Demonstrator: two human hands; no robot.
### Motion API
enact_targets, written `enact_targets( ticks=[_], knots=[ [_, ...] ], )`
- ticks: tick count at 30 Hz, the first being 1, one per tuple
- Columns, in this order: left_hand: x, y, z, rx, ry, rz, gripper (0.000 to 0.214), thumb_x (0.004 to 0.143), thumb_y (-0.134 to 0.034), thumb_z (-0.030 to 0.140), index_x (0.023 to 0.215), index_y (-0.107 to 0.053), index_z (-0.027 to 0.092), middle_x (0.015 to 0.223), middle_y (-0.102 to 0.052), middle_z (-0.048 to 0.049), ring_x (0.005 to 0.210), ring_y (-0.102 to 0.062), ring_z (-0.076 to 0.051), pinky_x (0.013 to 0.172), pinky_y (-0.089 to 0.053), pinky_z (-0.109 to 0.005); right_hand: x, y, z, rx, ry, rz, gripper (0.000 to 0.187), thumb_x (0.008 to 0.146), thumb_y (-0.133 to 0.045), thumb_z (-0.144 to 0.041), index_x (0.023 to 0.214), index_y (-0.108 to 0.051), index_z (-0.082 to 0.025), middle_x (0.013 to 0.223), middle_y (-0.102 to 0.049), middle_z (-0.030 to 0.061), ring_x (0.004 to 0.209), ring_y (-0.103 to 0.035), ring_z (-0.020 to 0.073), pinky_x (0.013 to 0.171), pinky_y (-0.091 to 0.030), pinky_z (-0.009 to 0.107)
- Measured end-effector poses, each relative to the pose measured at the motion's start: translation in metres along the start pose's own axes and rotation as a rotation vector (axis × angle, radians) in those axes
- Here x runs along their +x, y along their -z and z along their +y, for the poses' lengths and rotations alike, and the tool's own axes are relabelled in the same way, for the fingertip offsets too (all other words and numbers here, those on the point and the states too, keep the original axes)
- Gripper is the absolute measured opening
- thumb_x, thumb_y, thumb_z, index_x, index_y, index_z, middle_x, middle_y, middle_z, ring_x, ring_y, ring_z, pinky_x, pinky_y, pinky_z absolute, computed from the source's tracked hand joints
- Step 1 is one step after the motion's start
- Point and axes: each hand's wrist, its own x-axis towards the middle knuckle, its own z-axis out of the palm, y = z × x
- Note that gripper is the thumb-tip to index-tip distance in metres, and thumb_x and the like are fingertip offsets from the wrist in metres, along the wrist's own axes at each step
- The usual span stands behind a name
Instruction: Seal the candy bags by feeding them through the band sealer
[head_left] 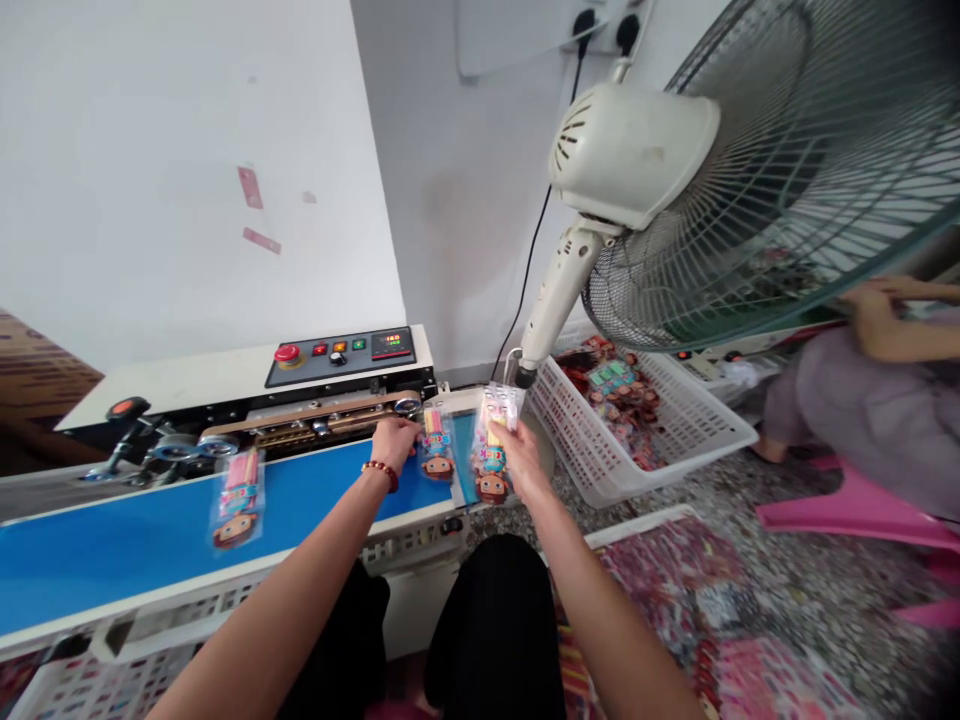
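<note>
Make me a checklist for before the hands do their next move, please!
1. Right hand holding the cartoon-face packets: ok.
2. Left hand well away from the silver roller: not ok, looks close.
3. Bead bracelet off: not ok, it's on the left wrist.
4. Digital display lit: ok.
5. Red push button popped out: cannot tell.
6. Far-left packet on the blue conveyor belt: ok.

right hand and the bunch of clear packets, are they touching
Touching. The head view shows the right hand gripping the clear packets at their right edge, fingertips over the front, no gap visible.
</note>
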Motion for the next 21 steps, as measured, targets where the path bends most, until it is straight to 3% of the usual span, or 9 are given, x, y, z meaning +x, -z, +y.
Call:
enact_targets(
  ticks=[5, 8, 10, 11, 15, 18, 21],
  knots=[
    [-0.001, 0.045, -0.022, 0.193, -0.019, 0.066, 0.017, 0.083, -0.059, 0.023, 0.069, -0.067, 0.016, 0.055, -0.06, -0.0038, 0.053, -0.058, -0.018, 0.054, -0.039, -0.027, 0.0, -0.006, 0.006, 0.014, 0.01, -0.068, 0.043, 0.065, -0.078, -0.053, 0.092, -0.069, -0.021, 0.082, -0.075, 0.002, 0.067, -0.068, 0.0205, 0.064, -0.053, 0.03],
    [-0.015, 0.059, -0.037, 0.296, -0.133, 0.335, 0.019, 0.083, -0.064, 0.031, 0.095, -0.07, 0.017, 0.088, -0.072, -0.0089, 0.073, -0.066, -0.023, 0.064, -0.045, -0.029, 0.002, -0.01, 0.009, 0.019, 0.002, -0.132, 0.047, 0.066, -0.078, -0.055, 0.095, -0.07, -0.02, 0.083, -0.076, 0.0028, 0.07, -0.069, 0.0215, 0.066, -0.053, 0.03],
    [-0.028, 0.052, -0.04, 0.289, -0.262, 0.457, 0.028, 0.085, -0.064, 0.037, 0.106, -0.068, 0.019, 0.103, -0.072, -0.0098, 0.083, -0.067, -0.023, 0.068, -0.047, -0.03, 0.002, -0.012, 0.01, 0.002, 0.007, -0.155, 0.046, 0.066, -0.078, -0.055, 0.094, -0.071, -0.02, 0.084, -0.076, 0.003, 0.074, -0.069, 0.0223, 0.069, -0.054, 0.031],
    [-0.034, 0.044, -0.039, 0.27, -0.325, 0.425, 0.027, 0.087, -0.062, 0.038, 0.106, -0.068, 0.02, 0.102, -0.072, -0.0088, 0.082, -0.066, -0.022, 0.069, -0.047, -0.029, 0.001, -0.013, 0.01, -0.01, 0.013, -0.164, 0.044, 0.067, -0.077, -0.055, 0.094, -0.071, -0.02, 0.084, -0.076, 0.0029, 0.076, -0.069, 0.0226, 0.071, -0.054, 0.031],
    [-0.042, -0.003, -0.018, 0.151, -0.411, 0.049, 0.025, 0.09, -0.058, 0.041, 0.086, -0.072, 0.021, 0.078, -0.07, -0.0046, 0.072, -0.063, -0.02, 0.067, -0.044, -0.027, -0.001, -0.013, 0.008, -0.084, 0.039, -0.217, 0.039, 0.073, -0.071, -0.056, 0.093, -0.073, -0.022, 0.086, -0.076, 0.0018, 0.082, -0.068, 0.0229, 0.075, -0.054, 0.031],
    [-0.031, -0.031, -0.003, -0.005, -0.342, -0.043, 0.02, 0.082, -0.065, 0.038, 0.076, -0.07, 0.019, 0.072, -0.068, -0.0035, 0.068, -0.062, -0.019, 0.063, -0.044, -0.025, 0.0, -0.009, 0.01, -0.177, 0.074, -0.209, 0.037, 0.076, -0.068, -0.056, 0.087, -0.071, -0.022, 0.082, -0.073, 0.0007, 0.08, -0.066, 0.0219, 0.072, -0.052, 0.03],
    [-0.019, -0.042, -0.001, -0.151, -0.271, -0.061, 0.017, 0.076, -0.065, 0.034, 0.071, -0.064, 0.019, 0.067, -0.064, -0.001, 0.059, -0.059, -0.016, 0.058, -0.043, -0.025, 0.003, -0.002, 0.013, -0.23, 0.095, -0.151, 0.035, 0.076, -0.066, -0.056, 0.083, -0.069, -0.022, 0.076, -0.07, -0.001, 0.075, -0.062, 0.0199, 0.067, -0.049, 0.027]
  ],
)
